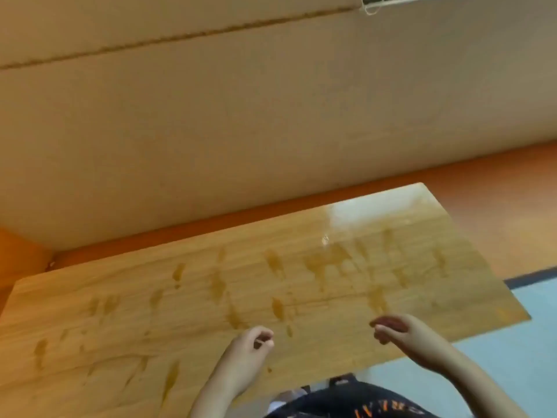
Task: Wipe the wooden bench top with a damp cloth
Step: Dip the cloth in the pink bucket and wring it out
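Streaks of damp (319, 267) mark the wooden bench top (211, 312) from its left end to its right, darker patches running with the grain, and a pale glare (361, 212) sits near the far right corner. Judging by that wetness, most of the surface looks already wiped, so the task seems late in its course or between passes.

No cloth shows anywhere in the view. The 2 hands hover above the near edge of the bench top, apart from each other and not touching the wood. The left hand (247, 345) has its fingers loosely curled toward the thumb and nothing can be seen in it. The right hand (404, 330) is also loosely bent, fingers pointing left, and likewise appears empty, though both are a little blurred.

The next move probably calls for finding the cloth, which must lie outside the picture, then checking the drier-looking near left area for 1 more pass. If the wiping is finished, nothing more than letting the wood dry is needed.

Behind the bench a beige wall (241, 131) rises from an orange floor strip (482, 191); pale blue flooring (512, 342) lies to the right, and a dark garment with orange lettering (361, 402) shows at the bottom.
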### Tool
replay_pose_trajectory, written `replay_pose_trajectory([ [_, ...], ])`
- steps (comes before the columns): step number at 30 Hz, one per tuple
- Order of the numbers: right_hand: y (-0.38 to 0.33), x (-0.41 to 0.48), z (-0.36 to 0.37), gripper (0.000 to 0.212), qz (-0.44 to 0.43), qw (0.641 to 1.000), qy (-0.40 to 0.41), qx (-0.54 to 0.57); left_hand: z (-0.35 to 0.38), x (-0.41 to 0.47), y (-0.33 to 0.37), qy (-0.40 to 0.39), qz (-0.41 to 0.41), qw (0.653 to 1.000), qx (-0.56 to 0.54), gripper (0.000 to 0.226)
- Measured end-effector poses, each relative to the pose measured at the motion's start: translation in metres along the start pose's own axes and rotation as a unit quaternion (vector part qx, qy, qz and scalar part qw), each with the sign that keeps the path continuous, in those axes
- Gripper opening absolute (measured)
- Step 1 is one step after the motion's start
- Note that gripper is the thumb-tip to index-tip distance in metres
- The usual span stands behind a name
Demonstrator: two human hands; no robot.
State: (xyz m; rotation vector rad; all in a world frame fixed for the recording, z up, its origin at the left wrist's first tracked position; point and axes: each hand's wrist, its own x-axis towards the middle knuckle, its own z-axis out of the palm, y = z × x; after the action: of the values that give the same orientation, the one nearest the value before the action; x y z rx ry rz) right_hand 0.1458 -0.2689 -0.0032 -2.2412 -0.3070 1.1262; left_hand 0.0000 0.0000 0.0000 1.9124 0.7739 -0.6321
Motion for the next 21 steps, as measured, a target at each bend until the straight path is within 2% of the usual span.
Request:
replay_pose_trajectory([
  [5, 0.024, -0.011, 0.016, 0.015, 0.033, 0.998, 0.031, 0.036, 0.016, 0.010, -0.019, -0.023, 0.041, 0.998, 0.045, 0.020],
  [10, 0.045, -0.035, 0.041, 0.015, 0.106, 0.992, 0.023, 0.057, 0.028, 0.012, -0.023, -0.093, 0.067, 0.988, 0.100, 0.024],
  [13, 0.052, -0.052, 0.056, 0.018, 0.146, 0.988, 0.023, 0.037, 0.034, 0.013, -0.018, -0.144, 0.094, 0.975, 0.143, 0.028],
  [21, 0.063, -0.085, 0.081, 0.029, 0.213, 0.972, 0.059, 0.075, 0.050, 0.031, 0.006, -0.203, 0.158, 0.937, 0.238, 0.031],
])
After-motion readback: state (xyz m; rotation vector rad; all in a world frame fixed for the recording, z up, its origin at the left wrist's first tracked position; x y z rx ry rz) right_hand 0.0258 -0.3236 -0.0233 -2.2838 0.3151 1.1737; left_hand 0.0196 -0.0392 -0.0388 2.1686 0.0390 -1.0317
